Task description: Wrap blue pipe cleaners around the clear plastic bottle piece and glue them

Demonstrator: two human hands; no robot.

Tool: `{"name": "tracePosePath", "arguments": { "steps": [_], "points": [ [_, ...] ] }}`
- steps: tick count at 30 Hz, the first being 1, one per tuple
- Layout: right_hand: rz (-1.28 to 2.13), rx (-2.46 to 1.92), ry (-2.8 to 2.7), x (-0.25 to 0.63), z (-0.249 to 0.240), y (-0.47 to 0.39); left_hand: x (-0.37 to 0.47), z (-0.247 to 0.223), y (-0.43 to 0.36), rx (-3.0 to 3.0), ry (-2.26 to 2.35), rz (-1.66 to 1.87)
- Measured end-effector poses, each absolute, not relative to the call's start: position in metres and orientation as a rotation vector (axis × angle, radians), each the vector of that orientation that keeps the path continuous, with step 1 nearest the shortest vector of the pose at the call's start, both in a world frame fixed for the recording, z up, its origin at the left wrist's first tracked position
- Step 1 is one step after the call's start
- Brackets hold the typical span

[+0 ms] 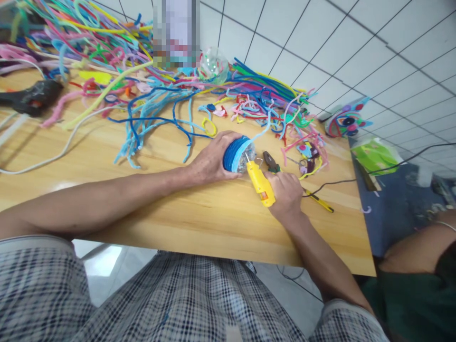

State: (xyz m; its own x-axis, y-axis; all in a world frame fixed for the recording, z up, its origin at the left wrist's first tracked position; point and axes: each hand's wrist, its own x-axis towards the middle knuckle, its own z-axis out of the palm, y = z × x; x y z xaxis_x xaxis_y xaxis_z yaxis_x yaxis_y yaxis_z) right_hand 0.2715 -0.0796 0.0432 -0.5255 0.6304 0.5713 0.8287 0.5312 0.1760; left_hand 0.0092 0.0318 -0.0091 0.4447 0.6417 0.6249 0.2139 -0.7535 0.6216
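My left hand is wrapped around a clear plastic cup-like piece lying on its side. Rows of dark blue pipe cleaner circle it, with a light blue pipe cleaner round the band nearest the open-looking end, its loose tail sticking up to the right. In my right hand is a yellow hot glue gun, its nozzle pointing at the clear end, close to the light blue band. Whether the nozzle touches is hard to tell. Pliers with dark handles lie just behind the glue gun.
Heaps of coloured pipe cleaners spread along the back of the wooden table. A black glue gun lies at left with a white cord. A yellow cutter knife, a clear ball and a decorated figure are around. Another person's leg is at right.
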Motion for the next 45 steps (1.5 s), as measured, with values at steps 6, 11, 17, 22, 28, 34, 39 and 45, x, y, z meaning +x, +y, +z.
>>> {"name": "tracePosePath", "arguments": {
  "steps": [6, 11, 17, 22, 28, 34, 39, 45],
  "points": [
    [-0.572, -1.156, -2.33, 0.274, 0.039, -0.079, 0.009, -0.01, 0.033, 2.233, 0.707, 1.266],
    [-0.551, -1.174, -2.293, 0.274, 0.038, -0.078, 0.009, -0.011, 0.033, 2.229, 0.717, 1.24],
    [-0.546, -1.162, -2.308, 0.273, 0.038, -0.078, 0.011, -0.013, 0.034, 2.221, 0.707, 1.285],
    [-0.529, -1.243, -2.322, 0.274, 0.037, -0.078, 0.01, -0.012, 0.033, 2.239, 0.702, 1.267],
    [-0.464, -1.285, -2.31, 0.274, 0.039, -0.076, 0.009, -0.01, 0.03, 2.273, 0.711, 1.256],
    [-0.449, -1.276, -2.274, 0.278, 0.038, -0.077, 0.009, -0.012, 0.031, 2.261, 0.686, 1.297],
    [-0.452, -1.222, -2.21, 0.282, 0.032, -0.075, 0.009, -0.014, 0.031, 2.263, 0.684, 1.328],
    [-0.381, -1.191, -2.262, 0.278, 0.026, -0.074, 0.008, -0.012, 0.031, 2.269, 0.717, 1.266]
  ]
}}
